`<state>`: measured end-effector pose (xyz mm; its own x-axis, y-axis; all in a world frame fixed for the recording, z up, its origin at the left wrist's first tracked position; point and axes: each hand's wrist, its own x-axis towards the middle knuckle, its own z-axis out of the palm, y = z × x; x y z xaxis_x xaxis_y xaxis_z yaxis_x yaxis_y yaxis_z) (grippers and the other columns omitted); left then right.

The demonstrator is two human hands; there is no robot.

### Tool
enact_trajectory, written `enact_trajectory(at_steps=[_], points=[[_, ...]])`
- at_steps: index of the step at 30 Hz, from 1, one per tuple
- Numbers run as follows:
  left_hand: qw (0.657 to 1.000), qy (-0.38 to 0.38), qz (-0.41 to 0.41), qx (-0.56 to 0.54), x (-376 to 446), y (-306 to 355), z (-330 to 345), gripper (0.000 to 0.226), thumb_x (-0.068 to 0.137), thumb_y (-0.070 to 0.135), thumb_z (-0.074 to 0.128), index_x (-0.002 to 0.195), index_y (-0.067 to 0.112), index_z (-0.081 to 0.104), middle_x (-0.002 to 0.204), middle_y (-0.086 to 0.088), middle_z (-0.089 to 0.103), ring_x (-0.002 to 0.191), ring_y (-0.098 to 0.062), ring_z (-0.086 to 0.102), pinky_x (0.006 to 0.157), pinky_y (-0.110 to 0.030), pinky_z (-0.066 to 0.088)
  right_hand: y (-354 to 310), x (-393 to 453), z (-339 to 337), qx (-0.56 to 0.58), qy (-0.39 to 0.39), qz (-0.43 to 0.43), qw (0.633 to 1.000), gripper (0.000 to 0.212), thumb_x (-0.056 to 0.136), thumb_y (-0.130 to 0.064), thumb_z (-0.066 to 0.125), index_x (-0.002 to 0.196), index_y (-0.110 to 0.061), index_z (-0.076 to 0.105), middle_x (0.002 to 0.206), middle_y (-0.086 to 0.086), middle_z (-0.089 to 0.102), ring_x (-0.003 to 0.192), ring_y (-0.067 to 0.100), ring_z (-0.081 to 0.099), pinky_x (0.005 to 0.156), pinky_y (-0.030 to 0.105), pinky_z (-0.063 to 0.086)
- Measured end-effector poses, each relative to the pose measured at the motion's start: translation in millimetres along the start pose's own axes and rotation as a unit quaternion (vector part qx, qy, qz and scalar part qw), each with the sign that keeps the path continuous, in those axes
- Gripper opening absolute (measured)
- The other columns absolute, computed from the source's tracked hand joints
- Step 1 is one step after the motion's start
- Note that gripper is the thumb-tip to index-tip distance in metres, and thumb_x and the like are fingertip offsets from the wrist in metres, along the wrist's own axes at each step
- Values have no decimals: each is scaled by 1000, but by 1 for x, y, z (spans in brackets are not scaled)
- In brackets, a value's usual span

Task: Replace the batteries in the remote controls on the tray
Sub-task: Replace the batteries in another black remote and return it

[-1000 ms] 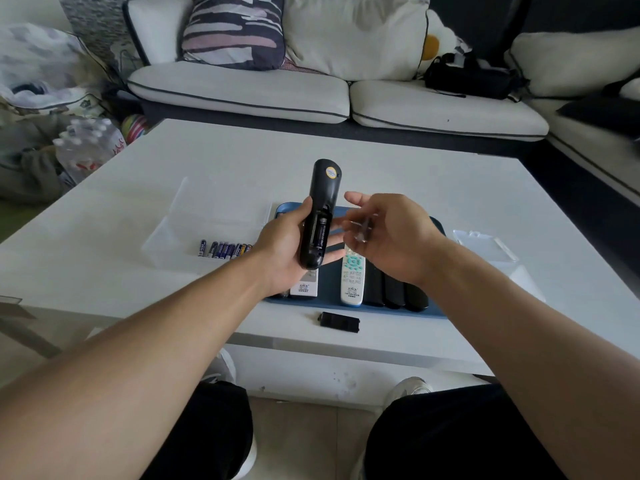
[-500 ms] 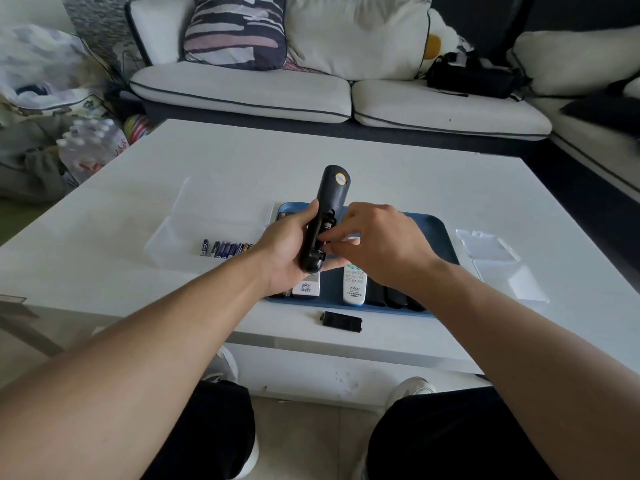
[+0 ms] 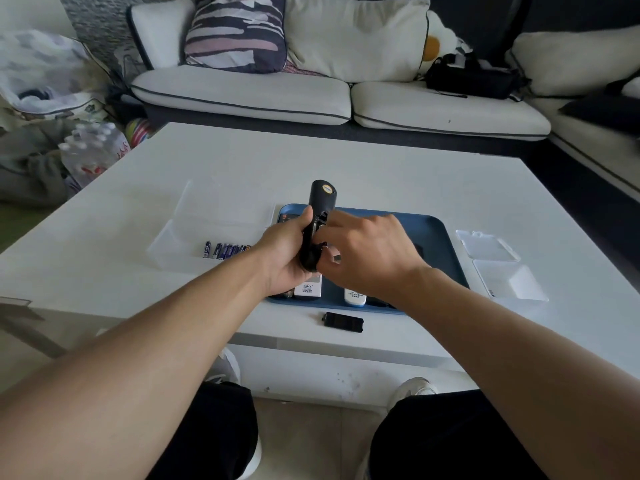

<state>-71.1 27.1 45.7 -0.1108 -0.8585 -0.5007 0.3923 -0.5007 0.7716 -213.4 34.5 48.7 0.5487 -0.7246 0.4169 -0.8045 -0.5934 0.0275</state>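
The left hand (image 3: 285, 259) is gripping a black remote (image 3: 317, 225) upright above the blue tray (image 3: 438, 233), its fingers wrapping the lower body. The right hand (image 3: 367, 256) is curling in against the remote's open back, fingertips pressing at the battery bay. White remotes (image 3: 307, 289) are lying on the tray beneath both palms. A black battery cover (image 3: 343, 321) is lying on the white table (image 3: 346, 168) below the knuckles, and blue batteries (image 3: 225, 251) are sitting in a clear box (image 3: 180, 237) left of the left fingers.

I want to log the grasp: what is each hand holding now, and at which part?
The left hand grips the black remote around its lower half. The right hand works at its open back; whether it holds a battery cannot be told.
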Motion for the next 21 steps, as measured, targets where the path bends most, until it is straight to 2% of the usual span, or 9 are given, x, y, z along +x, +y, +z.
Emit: enact_trajectory(at_steps=[3,6,8,11,14,15,17,19,21], points=[[999,-7,-16,29,-3,0,-2,43,110,37,33,94,10,62,61,-6,69,46,-21,67,42,-25,53,2,-2,-3,61,-43,-2,997,19,84,-32,53,92,-30,71,88,-6,61,64,26,57,53,33,48],[997,-6,-40,71,-1,-4,-6,47,110,40,30,93,13,65,65,-7,72,55,-19,71,57,-37,62,10,-3,-9,146,-115,-20,982,23,89,-25,63,109,-29,73,103,-8,59,79,18,59,67,32,48],[995,-7,-54,86,0,-5,-8,49,109,42,33,96,10,68,76,-10,75,67,-24,75,67,-47,63,15,-2,-5,180,-138,-25,974,23,91,-20,68,112,-26,74,107,-5,57,85,15,59,71,29,47],[990,-25,-77,111,-2,-7,-8,45,109,39,37,104,9,71,96,-14,76,90,-37,75,75,-50,61,18,1,-2,229,-153,-8,961,18,92,-18,70,109,-22,75,102,-6,56,78,2,53,70,14,40],[991,-25,-83,107,-3,-7,-7,39,109,35,39,113,8,67,106,-21,73,96,-40,74,76,-50,61,21,6,-13,343,-145,101,923,9,96,-22,65,104,-19,70,89,-10,66,68,-3,53,63,12,38],[992,-18,-83,94,-2,-8,-7,40,109,37,38,116,8,65,107,-22,73,95,-41,73,76,-51,61,24,8,-18,407,-139,152,890,8,99,-21,60,103,-16,65,89,-7,71,66,-3,54,62,13,38],[994,-6,-84,76,1,-7,-8,42,108,42,37,120,10,62,107,-22,73,94,-39,74,75,-51,61,37,10,-21,560,-128,268,774,9,104,-18,51,102,-11,57,89,2,75,66,3,58,55,16,39],[994,-1,-84,66,6,-9,-7,42,107,43,39,124,11,60,101,-20,75,92,-38,75,74,-52,61,64,9,-21,687,-103,386,608,15,106,-14,43,97,-9,54,76,4,68,63,10,56,49,17,36],[995,2,-81,50,11,-10,-6,40,107,42,40,123,12,60,97,-21,75,89,-39,74,74,-54,60,97,2,-23,789,-52,456,409,15,105,-6,37,98,-7,50,68,4,54,56,12,52,44,18,35]])
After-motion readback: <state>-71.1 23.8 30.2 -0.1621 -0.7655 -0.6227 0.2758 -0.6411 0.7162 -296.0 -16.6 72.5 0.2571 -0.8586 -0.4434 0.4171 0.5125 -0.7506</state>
